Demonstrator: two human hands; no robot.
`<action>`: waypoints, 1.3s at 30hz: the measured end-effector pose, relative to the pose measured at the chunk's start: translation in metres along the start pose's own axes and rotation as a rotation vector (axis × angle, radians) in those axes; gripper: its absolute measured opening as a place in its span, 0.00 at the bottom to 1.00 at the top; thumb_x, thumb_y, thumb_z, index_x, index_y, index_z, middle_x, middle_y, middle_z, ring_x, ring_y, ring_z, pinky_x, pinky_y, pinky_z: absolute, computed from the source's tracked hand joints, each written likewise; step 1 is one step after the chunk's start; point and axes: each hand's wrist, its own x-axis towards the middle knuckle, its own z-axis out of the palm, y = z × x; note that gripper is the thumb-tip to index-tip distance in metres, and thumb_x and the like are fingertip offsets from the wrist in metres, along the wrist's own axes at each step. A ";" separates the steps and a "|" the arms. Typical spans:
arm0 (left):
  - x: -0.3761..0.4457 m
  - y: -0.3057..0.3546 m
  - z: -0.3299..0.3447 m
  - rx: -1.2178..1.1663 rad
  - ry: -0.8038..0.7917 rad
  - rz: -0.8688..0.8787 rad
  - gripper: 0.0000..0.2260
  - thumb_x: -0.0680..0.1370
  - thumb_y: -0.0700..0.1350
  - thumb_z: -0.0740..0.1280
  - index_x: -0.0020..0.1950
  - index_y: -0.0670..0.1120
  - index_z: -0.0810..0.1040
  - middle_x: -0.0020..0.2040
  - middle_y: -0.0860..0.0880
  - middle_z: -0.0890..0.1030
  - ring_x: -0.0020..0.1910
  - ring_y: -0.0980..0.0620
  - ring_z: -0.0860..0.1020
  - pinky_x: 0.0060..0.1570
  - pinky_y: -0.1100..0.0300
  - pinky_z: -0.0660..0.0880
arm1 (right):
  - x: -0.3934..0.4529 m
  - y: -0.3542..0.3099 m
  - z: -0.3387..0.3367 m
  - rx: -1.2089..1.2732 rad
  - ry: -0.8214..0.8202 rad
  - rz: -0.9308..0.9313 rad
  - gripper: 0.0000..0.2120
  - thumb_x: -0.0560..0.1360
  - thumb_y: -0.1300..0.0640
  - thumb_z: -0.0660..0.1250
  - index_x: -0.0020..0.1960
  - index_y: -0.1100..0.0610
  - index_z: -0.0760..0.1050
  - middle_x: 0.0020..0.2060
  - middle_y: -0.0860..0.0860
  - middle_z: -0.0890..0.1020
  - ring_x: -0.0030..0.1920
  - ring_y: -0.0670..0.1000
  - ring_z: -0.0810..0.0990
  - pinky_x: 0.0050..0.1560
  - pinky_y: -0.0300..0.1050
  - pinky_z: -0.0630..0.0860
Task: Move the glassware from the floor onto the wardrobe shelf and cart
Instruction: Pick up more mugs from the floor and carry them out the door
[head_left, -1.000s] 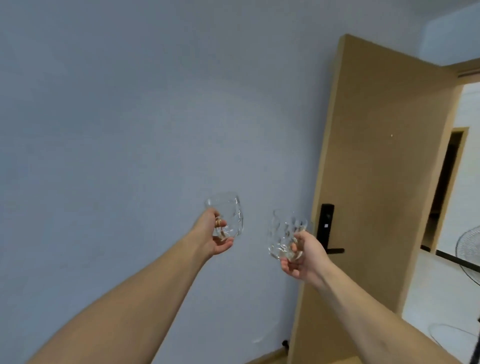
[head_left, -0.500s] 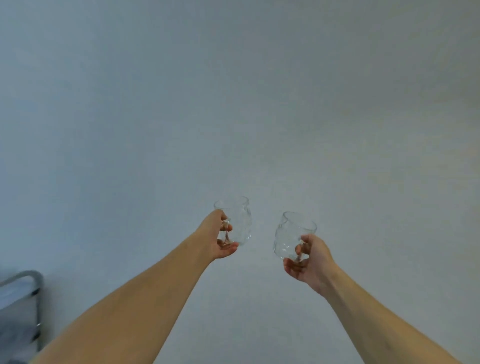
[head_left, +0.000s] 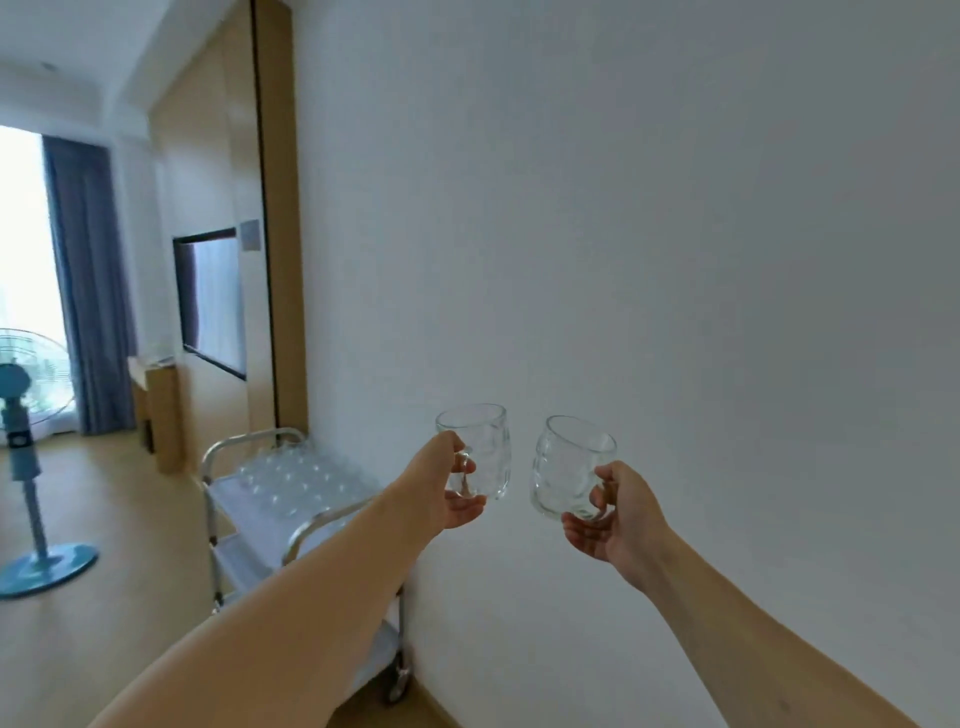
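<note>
I have a glass in each hand, both held up in front of me at chest height against the bare white wall (head_left: 675, 208). My left hand (head_left: 452, 493) grips the left glass (head_left: 480, 452) with thumb and fingers curled round its lower side, and it stands about upright. My right hand (head_left: 613, 519) cups the right glass (head_left: 566, 467) from below and behind, fingers wrapped round its base, and it tilts with its mouth leaning away to the left. The two glasses are near each other but not touching.

I judge this to be the carrying step: both glasses are off the floor and on their way to be set down. The steel cart (head_left: 249, 519) stands just below and to the left of my left arm, against the wall, and its top tray already holds rows of clear glasses (head_left: 291, 478). The wardrobe shelf I cannot make out from here.

Next I would lower my arms toward the cart's top tray, find a free spot among the glasses there, bring the tilted one upright, and set each down gently so glass does not knock glass. My own forearm hides the near end of the tray, so I should look before placing.
</note>
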 end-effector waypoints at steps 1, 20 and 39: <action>0.012 0.004 -0.012 -0.011 0.035 0.001 0.08 0.73 0.46 0.64 0.41 0.42 0.75 0.57 0.33 0.77 0.43 0.38 0.79 0.45 0.51 0.80 | 0.016 0.002 0.016 -0.015 -0.037 0.015 0.17 0.75 0.51 0.63 0.30 0.57 0.66 0.36 0.62 0.79 0.38 0.60 0.80 0.45 0.53 0.81; 0.163 0.040 -0.230 -0.166 0.659 -0.061 0.10 0.78 0.47 0.61 0.44 0.41 0.75 0.50 0.35 0.76 0.47 0.39 0.79 0.52 0.49 0.79 | 0.245 0.117 0.278 -0.301 -0.477 0.358 0.17 0.75 0.49 0.61 0.32 0.57 0.68 0.37 0.62 0.79 0.38 0.59 0.78 0.36 0.47 0.80; 0.324 0.078 -0.503 0.030 0.514 -0.283 0.12 0.79 0.51 0.62 0.42 0.43 0.75 0.46 0.38 0.77 0.40 0.44 0.77 0.43 0.53 0.78 | 0.285 0.289 0.539 -0.173 -0.278 0.497 0.14 0.78 0.50 0.61 0.37 0.58 0.69 0.38 0.61 0.77 0.32 0.55 0.74 0.32 0.47 0.77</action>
